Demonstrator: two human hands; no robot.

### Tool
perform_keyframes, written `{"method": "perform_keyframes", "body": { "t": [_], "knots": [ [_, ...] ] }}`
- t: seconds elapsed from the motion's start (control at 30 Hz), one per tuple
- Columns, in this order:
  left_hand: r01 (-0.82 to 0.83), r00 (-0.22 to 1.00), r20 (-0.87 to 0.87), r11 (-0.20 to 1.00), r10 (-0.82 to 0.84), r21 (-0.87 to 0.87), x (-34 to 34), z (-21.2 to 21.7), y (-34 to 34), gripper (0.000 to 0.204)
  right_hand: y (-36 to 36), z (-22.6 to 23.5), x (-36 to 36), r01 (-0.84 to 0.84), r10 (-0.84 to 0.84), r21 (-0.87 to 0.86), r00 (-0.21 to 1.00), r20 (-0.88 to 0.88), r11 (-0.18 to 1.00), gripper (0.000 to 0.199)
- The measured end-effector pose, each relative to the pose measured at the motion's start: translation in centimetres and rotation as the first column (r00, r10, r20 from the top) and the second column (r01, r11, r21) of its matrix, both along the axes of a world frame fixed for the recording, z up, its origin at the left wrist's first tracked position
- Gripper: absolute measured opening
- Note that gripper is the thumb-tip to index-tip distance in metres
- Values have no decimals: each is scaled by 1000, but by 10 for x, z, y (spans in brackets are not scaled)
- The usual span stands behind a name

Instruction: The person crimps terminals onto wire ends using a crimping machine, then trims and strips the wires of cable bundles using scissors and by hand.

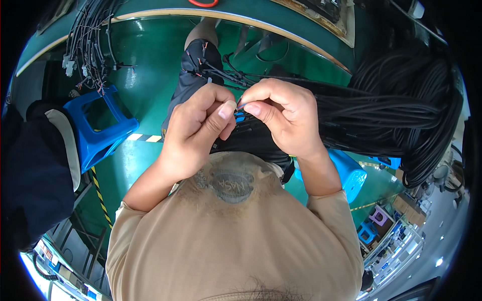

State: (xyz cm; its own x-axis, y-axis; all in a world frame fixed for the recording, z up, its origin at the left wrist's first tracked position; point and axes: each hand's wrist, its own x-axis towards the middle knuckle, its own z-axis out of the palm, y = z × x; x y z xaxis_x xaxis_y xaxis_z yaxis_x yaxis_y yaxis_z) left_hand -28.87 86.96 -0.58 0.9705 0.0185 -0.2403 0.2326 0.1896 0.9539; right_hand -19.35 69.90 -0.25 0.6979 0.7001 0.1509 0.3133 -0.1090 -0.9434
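Note:
Above my lap, my left hand and my right hand meet fingertip to fingertip. Both are closed in a pinch on thin wires, of which a little red and blue shows between them. My fingers cover most of these wires, so how their ends lie cannot be made out. Behind and under the hands, black cables run across my legs to the right. Several thin ends with orange-red tips stick out over my knee, left of the cables.
A large black cable bundle hangs at the right by the green workbench. More cables with connectors droop over its left edge. A blue stool stands at the left, beside a person in dark clothing. Another blue stool is behind my right arm.

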Motion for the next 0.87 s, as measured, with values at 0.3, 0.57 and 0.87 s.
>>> {"method": "perform_keyframes", "body": {
  "t": [0.3,0.57,0.87],
  "knots": [
    [-36,993,116,959,3,282,0,-2,-3,8,-3,8,4,7,-22,-101,989,-145,995,5],
    [-13,992,115,864,-52,503,1,-12,-5,6,0,8,11,-174,193,-330,981,26,928,9],
    [33,996,-74,995,-40,-96,-4,-28,2,13,-2,-6,20,-261,218,-202,952,-215,944,6]
  ]
}}
